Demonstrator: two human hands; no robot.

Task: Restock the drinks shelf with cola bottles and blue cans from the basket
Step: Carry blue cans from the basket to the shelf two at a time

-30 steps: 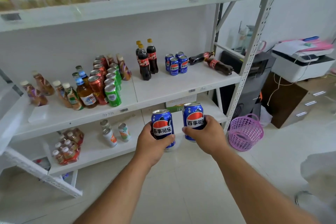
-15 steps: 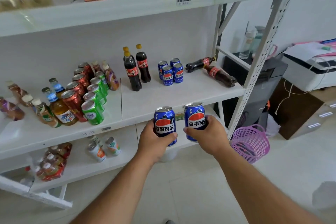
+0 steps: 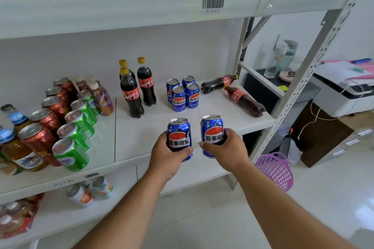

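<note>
Both hands had carried their cans closer to the shelf (image 3: 222, 125). The left hand (image 3: 168, 155) gripped one blue can (image 3: 179, 137), the right hand (image 3: 224, 147) another (image 3: 211, 133), upright and labels forward, probably to join the four cans (image 3: 183, 93) just beyond. Three colas (image 3: 135, 89) stood beyond the left hand; two (image 3: 238, 95) lay beyond the right. The basket (image 3: 277, 170) sat below the right hand.

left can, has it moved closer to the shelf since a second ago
Yes. The left can has risen from below the shelf edge to just in front of it, nearer the standing blue cans.
</note>
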